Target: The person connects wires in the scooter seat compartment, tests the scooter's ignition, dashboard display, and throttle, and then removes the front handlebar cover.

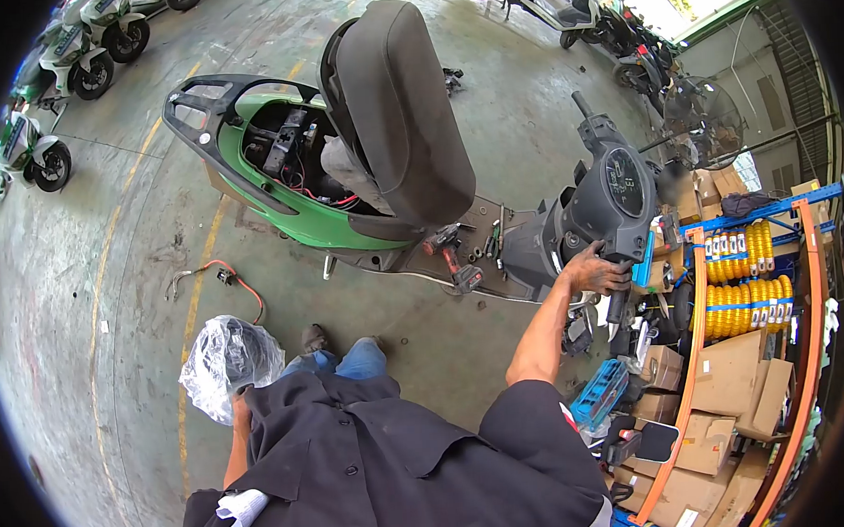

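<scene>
A green scooter (278, 199) stands on the concrete floor (140, 276) with its black seat (401, 104) tipped up, the compartment beneath open. On its footboard lies a red drill (450, 253) among small tools. The person's right hand (597, 273) reaches out, fingers wrapped around the near handlebar grip (620, 304) below the dashboard (623, 184). The left hand (240, 403) hangs low, closed on a clear plastic bag (227, 361) by the hip.
</scene>
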Motion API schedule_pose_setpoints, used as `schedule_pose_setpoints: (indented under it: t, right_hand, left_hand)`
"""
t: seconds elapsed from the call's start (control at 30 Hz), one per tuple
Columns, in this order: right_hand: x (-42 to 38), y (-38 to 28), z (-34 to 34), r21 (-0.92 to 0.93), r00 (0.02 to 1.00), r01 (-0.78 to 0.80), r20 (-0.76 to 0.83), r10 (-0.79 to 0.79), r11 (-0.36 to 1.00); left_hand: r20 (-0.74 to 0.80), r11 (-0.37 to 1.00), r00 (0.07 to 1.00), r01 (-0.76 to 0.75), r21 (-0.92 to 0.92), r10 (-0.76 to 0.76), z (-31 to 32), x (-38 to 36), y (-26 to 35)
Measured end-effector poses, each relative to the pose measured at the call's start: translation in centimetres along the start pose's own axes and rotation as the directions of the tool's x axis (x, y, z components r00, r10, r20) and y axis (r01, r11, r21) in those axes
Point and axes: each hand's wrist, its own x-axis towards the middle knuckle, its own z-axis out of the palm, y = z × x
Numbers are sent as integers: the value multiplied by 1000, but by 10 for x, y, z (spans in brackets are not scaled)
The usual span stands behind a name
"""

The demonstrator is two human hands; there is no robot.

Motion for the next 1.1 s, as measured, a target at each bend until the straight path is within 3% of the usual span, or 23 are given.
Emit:
schedule_pose_setpoints:
  t: [0.13,0.4,0.47,0.5,0.57,0.6,0.63,0.67,0.73,0.87,0.97,1.1]
  right_hand:
    - [2,2,0,-4,999,0,32,1,1000]
    - [1,3,3,6,998,-4,56,4,1000]
    - [0,4,4,14,999,17,34,-18,1000]
    - [1,3,3,10,999,20,34,-21,1000]
    - [1,1,1,22,997,-13,71,11,1000]
    - [1,0,0,20,997,-10,71,9,1000]
    - [1,0,0,14,998,-11,67,10,1000]
    - [1,-1,0,9,998,-12,64,12,1000]
    - [0,1,3,25,998,-17,63,16,1000]
    - [1,6,3,-7,999,34,25,-33,999]
    - [1,3,1,20,1000,6,21,-6,1000]
    - [-3,-3,0,25,1000,-21,17,20,999]
  left_hand:
    - [15,950,954,301,-89,-300,7,7,5]
    - [22,868,886,459,-190,-463,22,19,23]
    - [-10,897,900,433,-88,-436,19,16,27]
    - [15,984,984,178,-10,-177,17,14,26]
    - [63,994,994,-92,58,88,16,12,26]
    - [67,966,977,209,-155,-201,18,16,30]
    - [131,805,875,480,-349,-465,21,21,40]
    - [132,804,874,483,-348,-468,22,23,50]
    - [59,849,854,520,-95,-516,21,20,86]
    - [69,824,826,564,-62,-560,23,29,79]
    - [112,826,846,533,-186,-521,27,35,43]
    - [61,801,812,583,-133,-581,25,45,58]
